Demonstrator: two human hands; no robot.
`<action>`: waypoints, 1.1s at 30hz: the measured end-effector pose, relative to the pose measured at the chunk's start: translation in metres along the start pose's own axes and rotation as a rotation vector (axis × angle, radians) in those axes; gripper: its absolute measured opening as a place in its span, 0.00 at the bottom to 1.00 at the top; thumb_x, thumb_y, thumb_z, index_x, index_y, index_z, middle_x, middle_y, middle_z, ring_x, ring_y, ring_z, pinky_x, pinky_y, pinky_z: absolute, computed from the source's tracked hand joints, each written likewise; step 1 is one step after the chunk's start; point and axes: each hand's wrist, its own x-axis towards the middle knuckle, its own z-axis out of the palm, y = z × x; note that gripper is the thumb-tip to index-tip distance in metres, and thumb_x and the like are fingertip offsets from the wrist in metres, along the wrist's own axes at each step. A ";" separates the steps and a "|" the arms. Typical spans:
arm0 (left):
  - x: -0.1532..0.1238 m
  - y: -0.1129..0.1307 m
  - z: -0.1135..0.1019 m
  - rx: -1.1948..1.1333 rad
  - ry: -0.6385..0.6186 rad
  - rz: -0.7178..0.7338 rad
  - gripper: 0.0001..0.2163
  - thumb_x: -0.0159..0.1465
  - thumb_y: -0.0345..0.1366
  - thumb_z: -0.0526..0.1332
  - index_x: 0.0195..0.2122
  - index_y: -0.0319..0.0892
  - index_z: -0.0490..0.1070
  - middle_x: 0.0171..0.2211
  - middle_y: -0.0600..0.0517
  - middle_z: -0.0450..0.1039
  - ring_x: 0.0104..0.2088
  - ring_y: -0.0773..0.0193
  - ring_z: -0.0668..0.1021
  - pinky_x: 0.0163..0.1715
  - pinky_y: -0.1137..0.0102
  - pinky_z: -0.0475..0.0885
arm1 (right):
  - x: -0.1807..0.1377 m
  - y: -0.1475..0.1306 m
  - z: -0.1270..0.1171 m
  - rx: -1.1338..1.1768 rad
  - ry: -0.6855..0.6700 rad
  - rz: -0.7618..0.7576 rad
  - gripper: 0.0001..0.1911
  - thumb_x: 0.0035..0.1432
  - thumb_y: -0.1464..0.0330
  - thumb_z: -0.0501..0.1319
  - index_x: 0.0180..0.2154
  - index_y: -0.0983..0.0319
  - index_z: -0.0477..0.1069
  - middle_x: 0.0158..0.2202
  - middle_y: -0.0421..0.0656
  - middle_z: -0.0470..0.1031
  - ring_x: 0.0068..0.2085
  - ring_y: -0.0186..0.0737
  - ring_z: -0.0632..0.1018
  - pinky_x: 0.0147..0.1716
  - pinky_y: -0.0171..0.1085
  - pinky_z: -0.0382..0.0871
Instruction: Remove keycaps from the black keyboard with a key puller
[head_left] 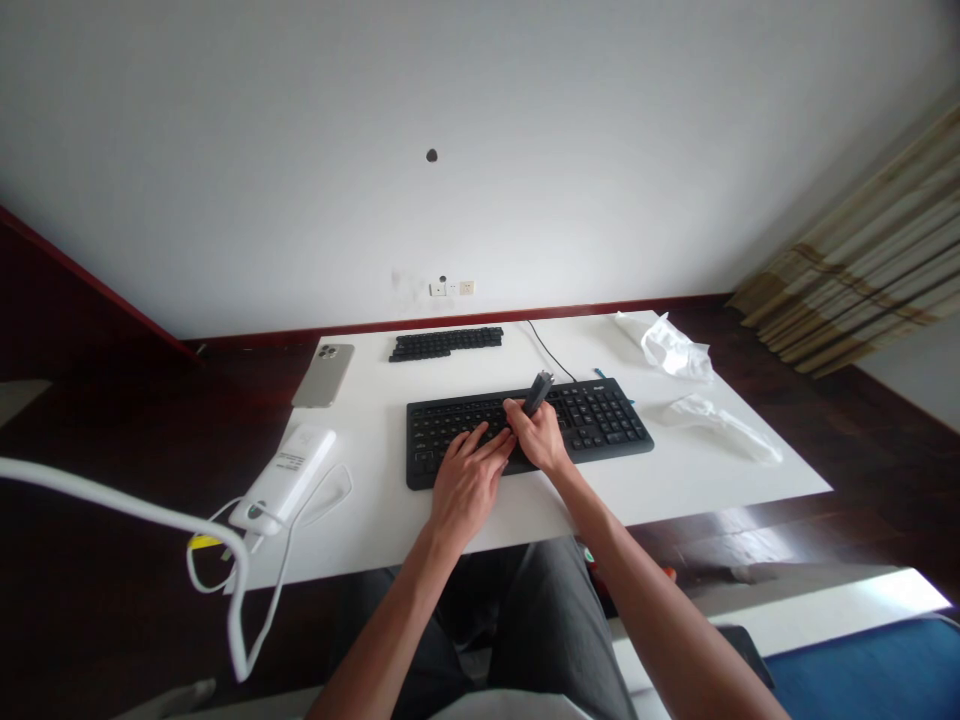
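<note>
A black full-size keyboard [607,420] lies on the white table in front of me. My left hand [469,485] rests on its lower middle, fingers stretched out over the keys and no object visible in it. Beside it, my right hand [536,437] is closed around a dark grey hand tool [538,390], which is tilted and has small prongs at its raised end. The tool's lower end is hidden by my fingers. The two hands touch or nearly touch near the tool. Behind the keyboard sit rows of black keycaps [446,344], laid close together.
On the white table [367,520], a phone [324,376] lies back left, near a white device [285,478] with a white cable [281,590]. Crumpled clear plastic bags [664,347] lie at the right. The keyboard's thin black cable [551,350] runs to the back edge.
</note>
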 end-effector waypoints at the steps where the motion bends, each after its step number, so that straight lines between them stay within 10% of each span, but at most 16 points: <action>1: 0.000 0.000 0.000 0.011 0.001 0.000 0.22 0.74 0.30 0.56 0.67 0.56 0.69 0.64 0.56 0.74 0.69 0.55 0.69 0.65 0.53 0.67 | 0.001 0.001 0.000 0.018 0.007 0.007 0.25 0.67 0.57 0.55 0.20 0.58 0.57 0.19 0.39 0.63 0.24 0.35 0.63 0.25 0.36 0.58; 20: 0.018 0.002 -0.004 -0.073 0.042 -0.094 0.13 0.69 0.33 0.66 0.55 0.48 0.77 0.54 0.49 0.78 0.56 0.54 0.76 0.56 0.57 0.72 | -0.007 0.009 -0.005 0.213 0.220 -0.077 0.24 0.68 0.58 0.52 0.20 0.57 0.54 0.20 0.39 0.59 0.24 0.36 0.62 0.26 0.37 0.58; 33: 0.028 0.006 0.002 0.000 0.048 -0.141 0.06 0.68 0.33 0.68 0.45 0.48 0.76 0.47 0.51 0.76 0.50 0.54 0.74 0.48 0.59 0.70 | -0.010 0.011 -0.007 0.149 0.080 -0.176 0.20 0.66 0.67 0.51 0.20 0.59 0.57 0.20 0.37 0.59 0.24 0.35 0.62 0.26 0.37 0.55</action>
